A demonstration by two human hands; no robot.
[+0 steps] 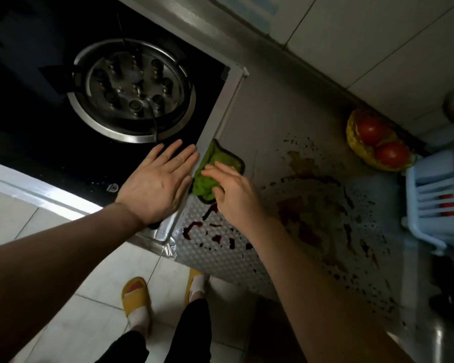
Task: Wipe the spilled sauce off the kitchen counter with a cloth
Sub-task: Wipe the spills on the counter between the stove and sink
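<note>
Cloth: the green cloth (215, 169) lies bunched on the counter (268, 121), just beside the stove (63, 142) edge.
Your right hand (233, 195): fingers spread and bent, resting on the cloth; no closed grasp is visible.
Your left hand (155, 182): flat and open over the stove edge, holding nothing.
Sauce (312, 205): dark red and brownish spill and many drops across the counter.
Progress: wiping seems barely begun; almost all sauce is left.
</note>
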